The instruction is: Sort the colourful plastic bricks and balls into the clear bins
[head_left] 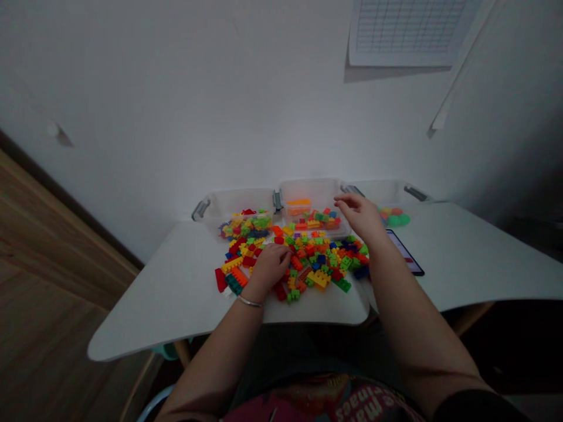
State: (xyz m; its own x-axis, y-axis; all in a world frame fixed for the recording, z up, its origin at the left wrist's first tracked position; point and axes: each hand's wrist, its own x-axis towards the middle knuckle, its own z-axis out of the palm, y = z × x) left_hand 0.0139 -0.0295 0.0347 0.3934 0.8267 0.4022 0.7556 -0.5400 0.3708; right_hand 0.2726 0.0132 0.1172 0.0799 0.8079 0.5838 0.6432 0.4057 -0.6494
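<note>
A spread heap of colourful toy building bricks (319,278) covers the middle of the white table. My left hand (270,266), with a bracelet on its wrist, is down on the left part of the heap. Its fingers are curled together beside a red-orange brick (296,262); whatever they grip is hidden. Raised over the right end of the middle clear plastic box (308,189) is my right hand (361,218). Its fingers point left, slightly bent and apart, and nothing shows in them. Inside that box are bricks and an orange piece (299,205).
A left clear box (240,198) holds mixed small pieces. Behind my right forearm stands another clear box (380,190), near round coloured pieces (396,217). A phone (407,255) lies to the right. The wall (176,105) rises behind the boxes.
</note>
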